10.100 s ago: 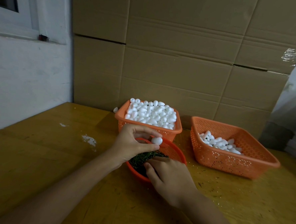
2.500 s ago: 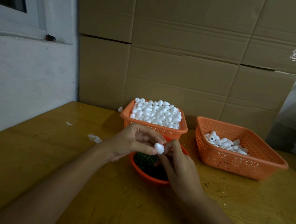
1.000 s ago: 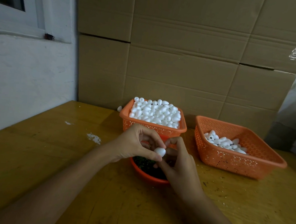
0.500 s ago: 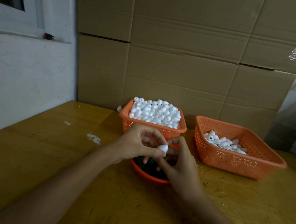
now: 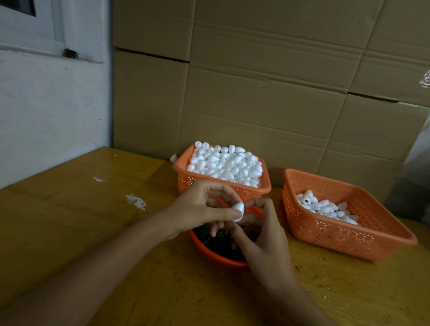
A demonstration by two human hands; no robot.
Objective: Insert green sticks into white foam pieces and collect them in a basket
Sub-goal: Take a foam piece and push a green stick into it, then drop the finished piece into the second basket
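Note:
My left hand [image 5: 198, 207] pinches a white egg-shaped foam piece [image 5: 238, 209] between thumb and fingers above the round orange bowl [image 5: 211, 253] of green sticks [image 5: 216, 241]. My right hand [image 5: 262, 231] meets it from the right, fingertips curled together at the foam's underside; whether they pinch a stick is hidden. Behind the hands stands an orange basket [image 5: 262, 188] heaped with plain foam pieces [image 5: 226, 163]. To the right, a wider orange basket [image 5: 330, 233] holds several foam pieces [image 5: 324, 207], some showing dark spots.
The wooden table [image 5: 66, 229] has white paint flecks left of the hands. One loose foam piece [image 5: 173, 157] lies behind the full basket. A cardboard wall [image 5: 263, 90] closes the back; a white wall [image 5: 43, 114] stands on the left.
The foam piece has tipped more upright in my left hand and risen slightly. My right fingertips stay pressed at its lower end. Baskets and bowl have not moved.

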